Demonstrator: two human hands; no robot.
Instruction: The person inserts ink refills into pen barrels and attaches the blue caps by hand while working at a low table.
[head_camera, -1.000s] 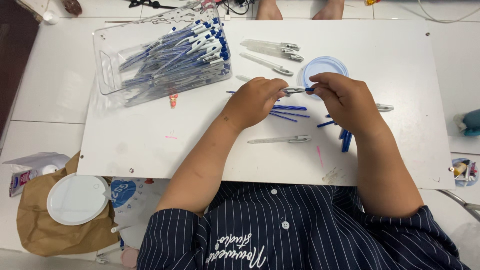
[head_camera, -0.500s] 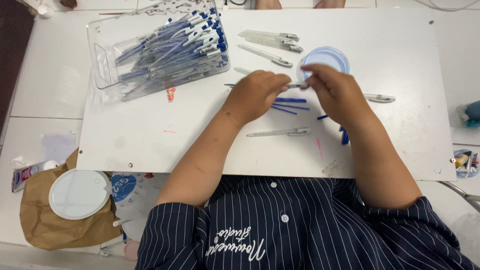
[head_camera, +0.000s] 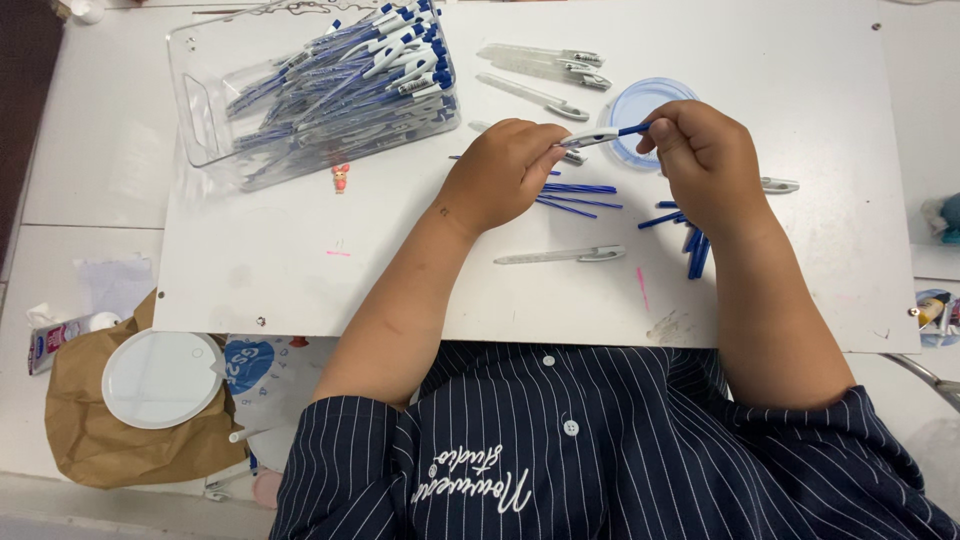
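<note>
Both hands (head_camera: 600, 165) pinching pen barrel (head_camera: 590, 137) and blue refill (head_camera: 634, 129) mid-frame; could slip or bend if pushed off-axis.

On the tabletop (head_camera: 300, 270) the box of pens (head_camera: 320, 85) stands at the far left. The round lid (head_camera: 625, 105) lies to its right, behind the pen (head_camera: 600, 135) held between both hands. Loose refills (head_camera: 580, 195) lie under the hands, and an empty pen barrel (head_camera: 560, 256) lies nearer to the person.
</note>
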